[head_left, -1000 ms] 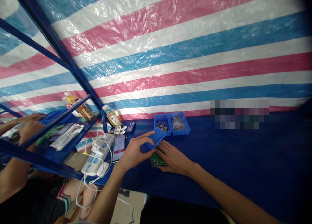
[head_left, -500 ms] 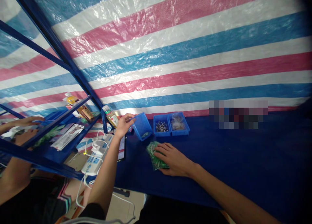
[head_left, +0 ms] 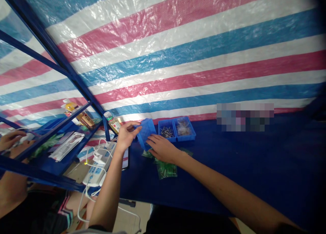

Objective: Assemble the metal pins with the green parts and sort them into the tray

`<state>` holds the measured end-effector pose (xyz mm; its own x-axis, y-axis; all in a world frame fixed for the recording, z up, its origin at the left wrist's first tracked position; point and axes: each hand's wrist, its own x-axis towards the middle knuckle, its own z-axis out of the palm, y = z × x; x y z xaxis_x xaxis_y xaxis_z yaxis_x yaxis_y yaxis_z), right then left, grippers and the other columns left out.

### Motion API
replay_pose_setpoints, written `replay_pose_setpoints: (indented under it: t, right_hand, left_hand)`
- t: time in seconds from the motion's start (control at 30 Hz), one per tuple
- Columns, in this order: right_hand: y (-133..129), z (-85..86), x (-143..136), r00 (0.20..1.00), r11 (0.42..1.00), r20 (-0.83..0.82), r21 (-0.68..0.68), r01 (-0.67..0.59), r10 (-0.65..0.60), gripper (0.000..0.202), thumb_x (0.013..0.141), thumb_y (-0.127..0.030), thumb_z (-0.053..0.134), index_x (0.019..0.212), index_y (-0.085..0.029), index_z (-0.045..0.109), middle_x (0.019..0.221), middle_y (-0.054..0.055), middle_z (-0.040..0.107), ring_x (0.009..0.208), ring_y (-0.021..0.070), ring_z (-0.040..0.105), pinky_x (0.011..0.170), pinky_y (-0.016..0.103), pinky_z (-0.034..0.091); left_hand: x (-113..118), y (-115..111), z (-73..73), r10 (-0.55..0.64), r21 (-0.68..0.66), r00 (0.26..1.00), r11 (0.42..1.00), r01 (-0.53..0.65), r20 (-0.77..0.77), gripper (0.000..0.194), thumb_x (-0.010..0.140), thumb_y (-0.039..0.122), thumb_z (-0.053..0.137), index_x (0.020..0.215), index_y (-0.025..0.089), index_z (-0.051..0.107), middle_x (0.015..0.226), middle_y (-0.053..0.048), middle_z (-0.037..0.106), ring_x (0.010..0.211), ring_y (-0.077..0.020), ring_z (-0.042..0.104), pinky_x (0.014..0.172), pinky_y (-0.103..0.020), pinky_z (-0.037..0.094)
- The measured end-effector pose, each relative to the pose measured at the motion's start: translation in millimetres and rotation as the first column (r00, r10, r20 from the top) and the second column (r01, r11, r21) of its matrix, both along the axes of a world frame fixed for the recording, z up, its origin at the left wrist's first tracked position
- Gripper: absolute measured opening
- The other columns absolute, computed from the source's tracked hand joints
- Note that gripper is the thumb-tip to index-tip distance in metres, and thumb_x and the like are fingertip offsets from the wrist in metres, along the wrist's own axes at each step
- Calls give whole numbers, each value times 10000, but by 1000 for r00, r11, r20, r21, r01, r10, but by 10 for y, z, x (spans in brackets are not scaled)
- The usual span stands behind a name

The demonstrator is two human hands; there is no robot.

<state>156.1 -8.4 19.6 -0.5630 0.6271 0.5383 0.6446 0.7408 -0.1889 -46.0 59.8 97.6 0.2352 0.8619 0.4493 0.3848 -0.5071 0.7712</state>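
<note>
My left hand (head_left: pixel 126 136) pinches the far-left rim of a blue plastic bin (head_left: pixel 145 130), which is tilted up above the dark blue tabletop. Over the bin's lower edge reaches my right hand (head_left: pixel 163 149), its fingers stretched out against the bin and its fingertips partly hidden. Small clear bags with green contents (head_left: pixel 166 170) lie beneath and around the right hand, partly covered by it. Just right of the tilted bin stand a blue bin of small metal pins or screws (head_left: pixel 166 132) and another blue bin holding clear plastic bags (head_left: pixel 183 128).
A phone (head_left: pixel 125 158) and a white power strip (head_left: pixel 98 166) with cables lie left of my left forearm. A bottle (head_left: pixel 112 122) stands by the blue metal frame (head_left: pixel 76 83). Beyond the frame, a co-worker's hands (head_left: pixel 17 142) are at another table. Striped sheeting (head_left: pixel 191 67) hangs behind.
My right hand has moved from the green-filled bags up and left to the tilted bin. The bags now lie more spread out on the table. The bin is tipped further.
</note>
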Motion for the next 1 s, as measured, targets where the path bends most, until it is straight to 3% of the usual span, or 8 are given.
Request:
replay_pose_setpoints:
  t: [0.13, 0.27, 0.5, 0.67, 0.73, 0.83, 0.93, 1.0]
  right_hand:
    - [199, 18, -143, 995, 998, 77, -26, -62, 64, 335, 967, -341, 621, 1225, -127, 629, 1263, 171, 639, 1205, 294, 580, 1064, 462, 462]
    - [53, -39, -92, 997, 997, 45, -50, -63, 65, 297, 976, -338, 618, 1206, -150, 632, 1205, 141, 659, 1176, 275, 593, 1069, 452, 455]
    - [-369, -253, 253, 996, 989, -43, -124, -78, 73, 430, 1016, -424, 549, 1364, -172, 570, 1346, 140, 619, 1319, 288, 519, 1125, 462, 420]
    - [-332, -208, 321, 996, 971, -24, -225, -85, 82, 579, 1017, -535, 504, 1499, -216, 483, 1482, 132, 540, 1441, 305, 407, 1201, 497, 319]
    - [-290, -207, 271, 990, 953, 37, -277, -120, 136, 644, 996, -605, 498, 1545, -274, 433, 1586, 113, 434, 1486, 322, 344, 1214, 531, 277]
    - [-308, -277, 183, 987, 921, 85, -378, -92, 133, 647, 972, -665, 488, 1514, -312, 489, 1627, 92, 378, 1527, 365, 249, 1209, 578, 251]
    - [-426, -333, 145, 989, 914, 65, -394, -99, 135, 570, 993, -628, 477, 1469, -323, 549, 1630, 78, 378, 1532, 359, 244, 1213, 578, 249]
    - [-510, -310, 175, 990, 917, 30, -380, -119, 141, 560, 983, -617, 513, 1468, -339, 544, 1613, 71, 409, 1523, 355, 274, 1202, 585, 279]
  left_hand:
    - [-15, -12, 98, 10, -12, 997, 1000, -10, 72, 317, 777, 416, 819, 937, 152, 748, 1015, -86, 764, 880, -200, 714, 789, -296, 570]
    - [-51, 115, 24, 28, -57, 993, 998, -21, 115, 334, 753, 418, 836, 934, 154, 741, 1002, -86, 768, 967, -232, 723, 881, -340, 575]
    - [-95, 563, -197, 40, -63, 999, 997, -38, 36, 333, 760, 445, 810, 931, 165, 754, 1041, -94, 750, 1023, -250, 694, 965, -375, 530]
    - [-17, 958, -244, -25, -145, 1000, 989, 23, -16, 372, 789, 491, 753, 950, 157, 732, 984, -79, 737, 926, -222, 662, 845, -324, 531]
    - [53, 1077, -317, -28, -176, 999, 984, 23, -27, 390, 826, 512, 697, 972, 150, 709, 944, -76, 723, 872, -207, 646, 774, -304, 531]
    - [138, 1183, -502, -11, -196, 998, 981, -1, -61, 373, 862, 497, 651, 1006, 155, 689, 957, -76, 708, 847, -203, 640, 757, -314, 540]
    - [161, 1197, -711, -11, -166, 997, 986, -1, -73, 362, 861, 427, 674, 1126, 182, 664, 1147, -84, 691, 1067, -231, 631, 971, -372, 508]
    - [145, 1141, -821, -38, -117, 991, 993, 23, -125, 449, 877, 412, 669, 1268, 201, 612, 1324, -98, 628, 1267, -254, 552, 1139, -426, 395]
